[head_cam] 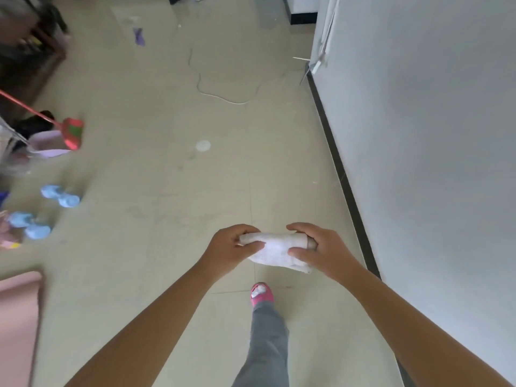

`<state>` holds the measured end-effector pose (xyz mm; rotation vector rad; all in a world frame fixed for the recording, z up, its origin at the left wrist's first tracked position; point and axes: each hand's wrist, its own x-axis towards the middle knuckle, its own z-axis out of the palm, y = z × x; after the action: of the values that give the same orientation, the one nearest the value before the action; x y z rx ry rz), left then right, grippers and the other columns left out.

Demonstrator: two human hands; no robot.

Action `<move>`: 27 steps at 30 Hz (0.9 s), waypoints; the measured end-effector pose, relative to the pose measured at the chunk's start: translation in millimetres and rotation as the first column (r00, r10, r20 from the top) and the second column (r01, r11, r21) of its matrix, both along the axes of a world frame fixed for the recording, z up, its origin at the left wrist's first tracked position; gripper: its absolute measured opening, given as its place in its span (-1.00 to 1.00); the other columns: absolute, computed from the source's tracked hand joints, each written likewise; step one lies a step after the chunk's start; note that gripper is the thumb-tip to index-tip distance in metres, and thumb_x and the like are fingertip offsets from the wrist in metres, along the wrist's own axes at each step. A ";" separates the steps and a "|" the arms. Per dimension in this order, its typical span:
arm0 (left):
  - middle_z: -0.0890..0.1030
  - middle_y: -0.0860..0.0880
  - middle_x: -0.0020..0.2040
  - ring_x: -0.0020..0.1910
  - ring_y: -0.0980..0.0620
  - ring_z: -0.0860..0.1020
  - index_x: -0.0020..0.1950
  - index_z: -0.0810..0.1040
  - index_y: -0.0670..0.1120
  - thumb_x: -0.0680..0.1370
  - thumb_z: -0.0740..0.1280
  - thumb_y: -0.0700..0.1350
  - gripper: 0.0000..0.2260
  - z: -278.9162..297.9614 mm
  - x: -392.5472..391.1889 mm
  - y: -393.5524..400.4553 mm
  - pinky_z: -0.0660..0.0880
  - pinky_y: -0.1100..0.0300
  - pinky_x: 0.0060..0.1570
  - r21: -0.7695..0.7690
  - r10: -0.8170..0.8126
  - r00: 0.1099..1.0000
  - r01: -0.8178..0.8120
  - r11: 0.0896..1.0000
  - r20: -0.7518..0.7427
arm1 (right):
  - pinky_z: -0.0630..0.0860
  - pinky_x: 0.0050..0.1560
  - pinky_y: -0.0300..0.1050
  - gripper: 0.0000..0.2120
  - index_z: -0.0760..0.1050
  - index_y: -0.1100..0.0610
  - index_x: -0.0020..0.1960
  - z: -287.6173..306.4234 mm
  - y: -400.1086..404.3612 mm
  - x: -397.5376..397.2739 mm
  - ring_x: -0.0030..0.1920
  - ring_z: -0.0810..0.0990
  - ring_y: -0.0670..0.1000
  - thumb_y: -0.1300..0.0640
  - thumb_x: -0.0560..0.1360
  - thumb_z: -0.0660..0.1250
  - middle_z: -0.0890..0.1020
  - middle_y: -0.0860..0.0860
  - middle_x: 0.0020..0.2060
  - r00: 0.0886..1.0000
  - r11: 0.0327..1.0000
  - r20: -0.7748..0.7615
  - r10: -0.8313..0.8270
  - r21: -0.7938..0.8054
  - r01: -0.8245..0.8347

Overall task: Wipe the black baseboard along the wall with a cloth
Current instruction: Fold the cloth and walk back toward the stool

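Low in the frame's centre, the left hand [233,248] and right hand [321,248] each grip an end of the white cloth [275,250], apparently folding it into a pad for wiping. The baseboard [339,174] runs up the right side under the wall [432,135], just beside the hands and not yet touched.
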<state>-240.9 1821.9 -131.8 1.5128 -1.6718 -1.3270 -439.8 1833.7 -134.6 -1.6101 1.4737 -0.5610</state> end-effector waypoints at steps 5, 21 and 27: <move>0.55 0.21 -0.19 -0.22 0.30 0.50 -0.10 0.54 0.07 0.41 0.40 -0.21 -0.81 -1.0 0.8 -148.7 0.38 0.53 -0.27 0.001 -0.105 0.993 0.105 0.994 0.053 | 0.35 -0.21 -0.54 -0.68 0.55 0.08 0.12 5.8 -146.1 -2.9 -0.23 0.49 -0.20 0.21 0.38 0.40 0.54 -0.16 -0.16 0.994 0.998 -0.101 0.042 -0.041 -0.047; 0.57 0.14 -0.30 -0.34 0.33 0.48 -0.24 0.56 -0.05 0.40 0.36 -0.31 -0.85 2.6 -45.3 -624.8 0.36 0.50 -0.33 -0.082 0.025 1.000 -0.023 0.996 0.017 | 0.37 -0.40 -0.44 -0.77 0.55 0.01 0.02 15.6 -630.6 -33.8 -0.36 0.48 -0.14 0.15 0.37 0.41 0.52 -0.23 -0.33 0.983 0.987 -0.098 0.157 -0.006 -0.158; 0.57 0.11 -0.29 -0.34 0.29 0.48 -0.20 0.58 -0.10 0.40 0.36 -0.30 -0.89 11.1 -36.0 -795.2 0.35 0.49 -0.33 -0.064 0.120 0.993 -0.118 0.991 0.016 | 0.37 -0.36 -0.31 -0.86 0.62 0.01 -0.08 21.9 -820.4 -27.5 -0.31 0.50 -0.04 0.18 0.39 0.37 0.63 0.00 -0.30 0.973 0.976 -0.076 0.218 -0.006 -0.219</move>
<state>-277.0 1026.7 -120.7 1.5678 -1.5939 -1.1898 -467.3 1013.3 -112.7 -1.7938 1.3253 -0.3901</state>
